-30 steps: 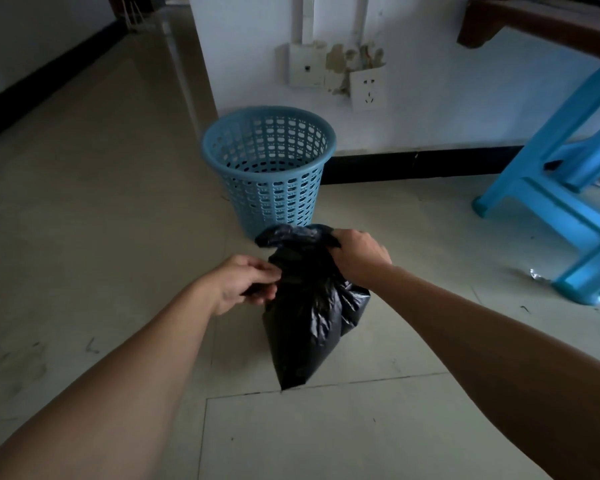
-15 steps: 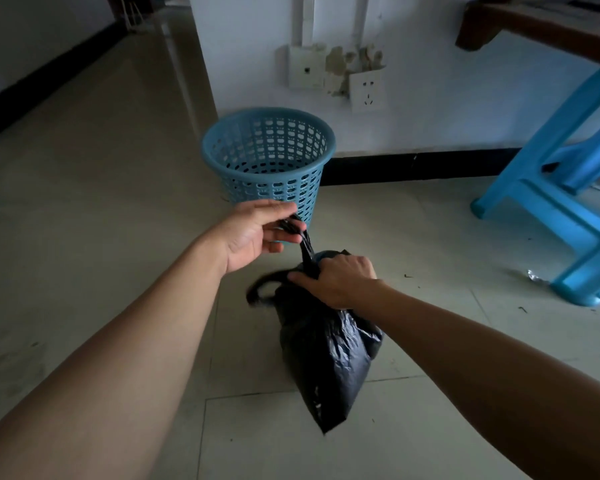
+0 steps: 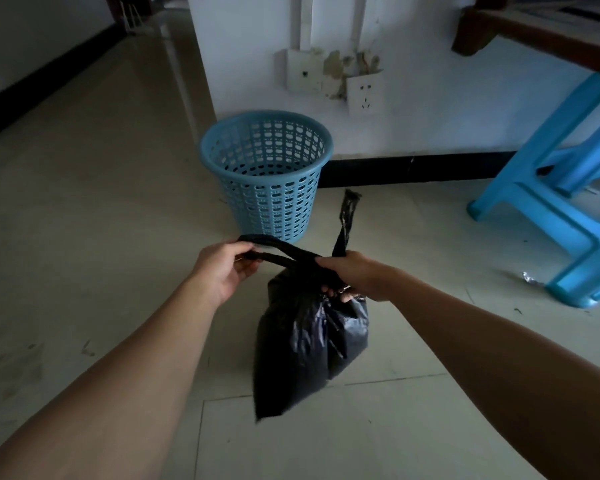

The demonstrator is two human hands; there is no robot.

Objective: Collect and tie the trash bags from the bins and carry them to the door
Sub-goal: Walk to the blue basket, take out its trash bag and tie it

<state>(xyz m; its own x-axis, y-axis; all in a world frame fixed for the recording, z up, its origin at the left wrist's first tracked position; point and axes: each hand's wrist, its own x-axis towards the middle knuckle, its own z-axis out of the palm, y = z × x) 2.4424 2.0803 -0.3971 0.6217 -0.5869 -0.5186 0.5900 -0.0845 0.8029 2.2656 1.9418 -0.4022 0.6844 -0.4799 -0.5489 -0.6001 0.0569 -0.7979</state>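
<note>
A pale tiled floor (image 3: 84,237) runs up to a white wall (image 3: 430,81) with a black skirting strip (image 3: 413,168) along its foot. On the wall sit a socket (image 3: 365,95) and a second plate (image 3: 303,75), with chipped plaster between them. A blue latticed bin (image 3: 267,188) stands on the floor near the wall's corner, with no liner in it. To the right are the legs of a blue plastic stool (image 3: 551,209), with a small shiny scrap (image 3: 530,278) lying just beside its near foot, and a dark wooden piece of furniture (image 3: 534,32) juts into the upper right corner. In front of the bin, the black trash bag (image 3: 302,348) hangs below the person's hands, its body crumpled and its lower corner pointing down to the left; whether it touches the floor cannot be told. The left hand (image 3: 222,271) pinches one twisted handle strip (image 3: 284,254), which stretches in a shallow arc across to the right hand (image 3: 357,275). The right hand has its fingers curled round the gathered neck of the bag, and the other handle strip (image 3: 347,216) sticks up from above it. The two hands are apart, the strip taut between them.
</note>
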